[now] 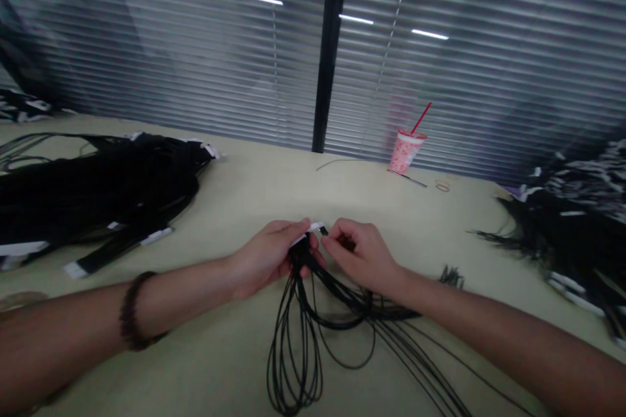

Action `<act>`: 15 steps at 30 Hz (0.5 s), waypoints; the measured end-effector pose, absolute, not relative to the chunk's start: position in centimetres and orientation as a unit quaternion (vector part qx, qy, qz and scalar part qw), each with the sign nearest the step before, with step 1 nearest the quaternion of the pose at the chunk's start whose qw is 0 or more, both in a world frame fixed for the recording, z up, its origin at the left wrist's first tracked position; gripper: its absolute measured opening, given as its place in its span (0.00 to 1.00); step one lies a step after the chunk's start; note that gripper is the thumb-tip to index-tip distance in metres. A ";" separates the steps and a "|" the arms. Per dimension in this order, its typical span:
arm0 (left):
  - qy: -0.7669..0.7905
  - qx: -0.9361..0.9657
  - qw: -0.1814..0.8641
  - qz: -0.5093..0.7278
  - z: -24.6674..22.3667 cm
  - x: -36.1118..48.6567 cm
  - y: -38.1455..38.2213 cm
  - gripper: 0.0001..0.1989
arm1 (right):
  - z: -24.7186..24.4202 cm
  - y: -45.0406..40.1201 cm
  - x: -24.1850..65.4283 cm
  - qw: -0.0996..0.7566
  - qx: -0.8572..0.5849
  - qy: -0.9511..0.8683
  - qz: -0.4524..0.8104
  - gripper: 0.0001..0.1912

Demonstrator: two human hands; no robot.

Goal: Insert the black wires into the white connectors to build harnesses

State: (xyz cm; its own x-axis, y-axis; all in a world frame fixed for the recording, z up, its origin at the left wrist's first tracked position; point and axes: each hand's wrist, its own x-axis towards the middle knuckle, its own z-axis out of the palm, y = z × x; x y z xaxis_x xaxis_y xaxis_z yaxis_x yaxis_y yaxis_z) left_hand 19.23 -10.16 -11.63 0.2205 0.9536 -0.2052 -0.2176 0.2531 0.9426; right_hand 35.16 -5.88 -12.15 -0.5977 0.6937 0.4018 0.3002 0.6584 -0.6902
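A bundle of thin black cables [296, 339] hangs in loops from my left hand [278, 247], whose fingers are closed round its top end. A small white strip-like piece [315, 227] sticks out between that thumb and fingers. Just to the right, my right hand [359, 249] is closed in a pinch by a small black tip [323, 230] at the end of the white piece. Whether that tip lies between the right fingertips or only beside them is hard to make out. Loose cable ends run under my right forearm towards the front edge.
Large heaps of black cables [112, 182] with white ends lie at the left, and more cables [581, 234] at the right. A pink cup [407, 151] with a red straw stands near the window blinds, a pen [408, 178] before it. Small dark pieces [450, 277] lie beyond my right forearm.
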 end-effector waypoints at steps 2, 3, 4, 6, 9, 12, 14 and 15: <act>0.451 0.422 0.659 0.428 -11.5 19.2 -10.2 0.16 | -12.8 -5.8 35.3 0.338 -0.301 -0.855 0.255 0.10; 0.456 0.422 0.660 0.423 -11.5 19.2 -10.2 0.16 | -12.9 -5.7 35.4 0.337 -0.302 -0.858 0.244 0.10; 0.459 0.422 0.660 0.420 -11.4 19.2 -10.3 0.15 | -12.9 -5.6 35.4 0.337 -0.302 -0.860 0.237 0.10; 0.460 0.422 0.660 0.418 -11.3 19.3 -10.3 0.15 | -13.0 -5.5 35.6 0.335 -0.302 -0.862 0.231 0.09; 0.453 0.420 0.665 0.419 -11.4 19.2 -10.2 0.15 | -12.9 -5.5 35.6 0.331 -0.302 -0.864 0.229 0.09; 0.442 0.417 0.676 0.418 -11.6 19.1 -10.1 0.15 | -13.0 -5.6 35.6 0.330 -0.299 -0.864 0.233 0.09; 0.433 0.420 0.679 0.417 -11.6 19.0 -10.0 0.15 | -13.0 -5.5 35.6 0.331 -0.299 -0.864 0.235 0.09; 0.432 0.422 0.679 0.417 -11.6 19.0 -9.9 0.15 | -12.9 -5.5 35.6 0.331 -0.299 -0.863 0.236 0.09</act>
State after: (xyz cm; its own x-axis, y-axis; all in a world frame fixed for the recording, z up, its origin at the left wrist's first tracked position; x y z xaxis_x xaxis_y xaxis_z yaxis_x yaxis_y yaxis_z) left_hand 19.01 -9.95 -11.63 0.2793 0.9309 -0.2354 -0.2019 0.2966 0.9334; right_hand 35.62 -5.53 -12.94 -0.6015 0.6730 0.4304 0.3603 0.7094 -0.6057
